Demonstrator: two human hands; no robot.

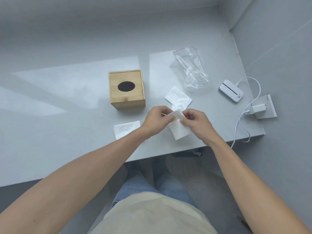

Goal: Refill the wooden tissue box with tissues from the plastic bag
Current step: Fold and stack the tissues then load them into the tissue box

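A wooden tissue box [127, 89] with a dark oval hole in its top stands on the grey table, with nothing showing in the hole. A clear plastic bag [191, 68] with a red zip strip lies crumpled to its right and looks empty. My left hand [156, 121] and my right hand [196, 123] both pinch the top edge of a white folded tissue [179, 130] just in front of the box. Another tissue [178, 97] lies flat between the box and the bag. One more tissue [125, 130] lies to the left of my left wrist.
A white small device [231, 91] with a cable [243, 115] lies at the right. A white charger [258, 110] sits in a raised socket panel near the table's right edge. The table's front edge [168, 154] runs just below my wrists. Grey walls close the back and right.
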